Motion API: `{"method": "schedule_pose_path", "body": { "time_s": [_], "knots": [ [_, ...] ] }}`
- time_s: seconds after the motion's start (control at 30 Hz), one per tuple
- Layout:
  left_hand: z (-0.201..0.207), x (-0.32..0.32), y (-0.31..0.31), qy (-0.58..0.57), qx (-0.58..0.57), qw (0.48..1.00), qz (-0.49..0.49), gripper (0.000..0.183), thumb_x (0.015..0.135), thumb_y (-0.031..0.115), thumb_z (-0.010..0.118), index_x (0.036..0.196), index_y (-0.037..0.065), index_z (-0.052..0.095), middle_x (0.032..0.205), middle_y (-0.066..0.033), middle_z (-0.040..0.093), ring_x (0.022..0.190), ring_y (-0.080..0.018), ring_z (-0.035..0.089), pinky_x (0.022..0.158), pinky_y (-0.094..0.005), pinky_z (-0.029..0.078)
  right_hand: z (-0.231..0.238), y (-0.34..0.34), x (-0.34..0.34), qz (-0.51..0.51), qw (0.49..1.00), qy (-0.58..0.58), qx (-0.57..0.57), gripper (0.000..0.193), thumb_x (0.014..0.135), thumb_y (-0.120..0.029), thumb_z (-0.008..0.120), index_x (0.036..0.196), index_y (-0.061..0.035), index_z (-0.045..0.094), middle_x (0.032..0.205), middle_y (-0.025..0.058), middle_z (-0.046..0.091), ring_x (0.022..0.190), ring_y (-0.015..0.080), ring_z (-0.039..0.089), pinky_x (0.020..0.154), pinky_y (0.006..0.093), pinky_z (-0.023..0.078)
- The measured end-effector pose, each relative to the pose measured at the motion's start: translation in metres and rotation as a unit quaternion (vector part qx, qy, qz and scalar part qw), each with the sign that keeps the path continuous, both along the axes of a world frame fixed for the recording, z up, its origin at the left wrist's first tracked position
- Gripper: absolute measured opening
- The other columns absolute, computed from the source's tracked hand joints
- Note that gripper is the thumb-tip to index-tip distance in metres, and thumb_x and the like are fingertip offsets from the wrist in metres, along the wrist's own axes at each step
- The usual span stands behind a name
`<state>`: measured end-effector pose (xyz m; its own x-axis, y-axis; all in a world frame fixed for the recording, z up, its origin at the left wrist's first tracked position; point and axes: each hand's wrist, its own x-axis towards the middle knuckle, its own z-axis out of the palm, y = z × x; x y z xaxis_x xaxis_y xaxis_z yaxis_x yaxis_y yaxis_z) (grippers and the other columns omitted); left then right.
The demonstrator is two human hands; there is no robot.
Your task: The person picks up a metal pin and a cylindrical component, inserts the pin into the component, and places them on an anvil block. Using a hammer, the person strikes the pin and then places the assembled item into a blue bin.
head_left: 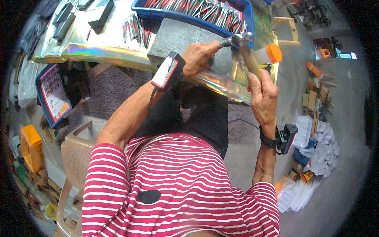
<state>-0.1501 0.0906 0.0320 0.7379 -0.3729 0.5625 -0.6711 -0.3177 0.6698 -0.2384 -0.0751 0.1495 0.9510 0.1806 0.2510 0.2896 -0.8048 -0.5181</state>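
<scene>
Left hand (200,57), upper centre of the frame: fingers closed on a slim dark metallic piece (225,42), above a flat grey slab (177,35). Right hand (263,93), upper right of centre: fingers wrapped round the tan handle of a metal-headed hammer (249,59); head beside the piece's far end, contact unclear. Blue rectangular plastic tray (166,15), top: many slender red, black and silver pieces. Whitish orange-lidded cylindrical container (262,55): right of the handle.
</scene>
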Motion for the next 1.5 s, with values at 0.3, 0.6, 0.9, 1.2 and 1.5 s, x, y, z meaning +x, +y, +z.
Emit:
{"method": "schedule_pose_path", "body": {
  "time_s": [0.3,0.6,0.9,1.2,1.5],
  "knots": [
    [-0.003,0.001,0.002,0.0,0.021,1.0,0.024,0.009,0.074,0.003,0.046,0.081,0.004,0.041,0.069,-0.015,0.053,0.066,-0.0333,0.055,0.054,-0.0365,0.043,0.055,0.012,-0.016,-0.049,0.959,-0.116,0.254,0.015,0.081,-0.013,0.052,0.087,0.0009,0.052,0.063,0.0081,0.054,0.053,0.0139,0.05,0.048,0.0263,0.039],
    [-0.005,0.001,-0.003,-0.009,-0.007,1.0,0.021,0.013,0.071,0.001,0.047,0.083,0.004,0.042,0.068,-0.0133,0.053,0.065,-0.0318,0.055,0.055,-0.0352,0.043,0.014,0.003,-0.003,-0.034,0.995,-0.083,-0.042,0.015,0.079,-0.016,0.053,0.086,-0.0034,0.049,0.062,0.019,0.052,0.058,0.0375,0.053,0.048,0.039,0.04],
    [-0.004,0.002,-0.008,0.03,0.01,0.999,0.031,0.014,0.07,0.003,0.048,0.082,0.005,0.042,0.069,-0.0121,0.05,0.064,-0.0307,0.053,0.054,-0.0344,0.042,-0.005,-0.005,-0.003,0.016,0.975,-0.176,-0.135,0.014,0.082,-0.013,0.048,0.087,-0.0009,0.05,0.06,0.0137,0.052,0.05,0.0278,0.052,0.045,0.0347,0.038],
    [0.004,-0.004,-0.003,0.014,0.007,1.0,-0.007,0.019,0.07,0.004,0.05,0.088,0.003,0.042,0.077,-0.0155,0.052,0.073,-0.034,0.053,0.06,-0.0384,0.042,-0.057,-0.008,0.003,-0.084,0.985,0.017,0.149,0.025,0.087,-0.023,0.044,0.078,-0.0013,0.05,0.051,0.001,0.044,0.043,0.008,0.042,0.038,0.0218,0.032],
    [0.011,0.009,0.005,0.086,-0.026,0.995,0.053,0.02,0.071,-0.001,0.049,0.09,0.003,0.043,0.073,-0.0164,0.054,0.07,-0.0313,0.057,0.057,-0.0348,0.044,-0.113,0.021,0.009,-0.158,0.768,0.29,0.548,0.03,0.085,-0.028,0.046,0.08,0.0007,0.049,0.054,0.0052,0.048,0.04,0.0048,0.038,0.031,0.0159,0.03]
  ]
}}
